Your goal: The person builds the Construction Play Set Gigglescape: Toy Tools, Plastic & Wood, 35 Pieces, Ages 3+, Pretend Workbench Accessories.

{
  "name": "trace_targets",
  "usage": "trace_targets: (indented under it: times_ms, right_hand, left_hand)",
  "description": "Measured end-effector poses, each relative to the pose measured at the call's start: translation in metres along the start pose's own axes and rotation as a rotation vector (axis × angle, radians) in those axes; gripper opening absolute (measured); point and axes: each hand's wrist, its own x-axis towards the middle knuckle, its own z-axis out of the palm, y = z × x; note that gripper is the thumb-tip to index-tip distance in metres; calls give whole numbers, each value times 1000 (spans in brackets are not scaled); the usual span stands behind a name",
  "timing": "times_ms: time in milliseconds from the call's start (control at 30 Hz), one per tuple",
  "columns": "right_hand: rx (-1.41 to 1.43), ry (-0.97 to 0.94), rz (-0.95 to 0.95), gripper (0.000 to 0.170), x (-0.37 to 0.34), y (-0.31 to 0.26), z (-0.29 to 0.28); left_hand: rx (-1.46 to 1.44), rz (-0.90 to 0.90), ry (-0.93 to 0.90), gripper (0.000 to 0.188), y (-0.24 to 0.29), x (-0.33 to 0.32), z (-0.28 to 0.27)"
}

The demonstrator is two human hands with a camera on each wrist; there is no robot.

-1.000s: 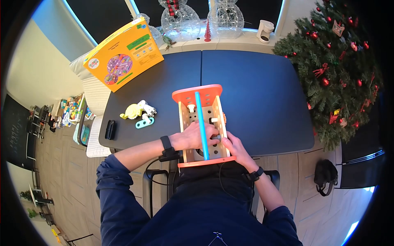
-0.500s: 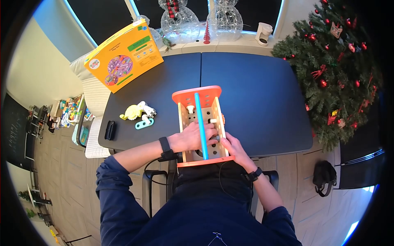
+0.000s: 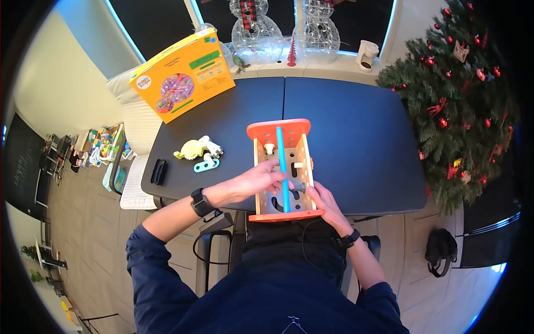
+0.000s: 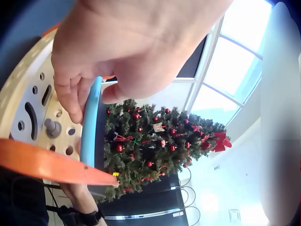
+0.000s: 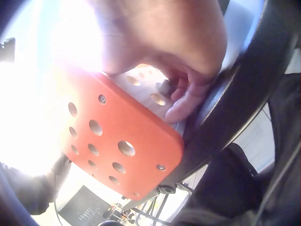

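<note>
"Orange end panels (image 5: pixel 106 125) and pale wooden walls are seen on the toolbox (image 3: pixel 301 127); where is it set, and which way is it pointed?"

"It is set at the near edge of the dark table (image 3: pixel 361 139), hollow side up. Its long axis is directed away from the wearer, almost in line with the table's seam, the far end angled slightly left. The same line is followed by the blue bar (image 3: pixel 283 161) above."

"How are the hands engaged?"

"By the right hand (image 3: pixel 329 205) the toolbox is held at its right wall, the thumb laid at the rim; whether the dark stub (image 5: pixel 165 88) beside the bent fingers is also pinched cannot be told. The left hand (image 3: pixel 256 182) is placed at the blue bar, its fingers loose and nothing seen gripped; whether the bar is touched cannot be told. A grey bolt (image 4: pixel 53 128) is lodged in the right wall, near those fingers."

"And the surroundings?"

"A yellow box (image 3: pixel 186 75) is stood at the table's far left; nearer, a teal strip (image 3: pixel 199 167) and a black case (image 3: pixel 159 172) are laid. Wire snowmen (image 3: pixel 257 42) are ranged by the window, and at right a tree (image 3: pixel 467 117) is hung with red ornaments."
</note>
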Motion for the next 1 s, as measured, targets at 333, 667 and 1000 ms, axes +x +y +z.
trace_targets:
  times_ms: [333,667,1000]
  right_hand:
    - [632,-46,82,63,-4,8,8]
    - [315,141,-170,98,10,-83,-40]
    - [-1084,493,-858,91,24,-107,-27]
  left_hand:
    - [-154,105,-42,43,18,7,21]
    - [-132,215,14,52,45,-32,20]
    - [-617,145,110,79,-35,7,20]
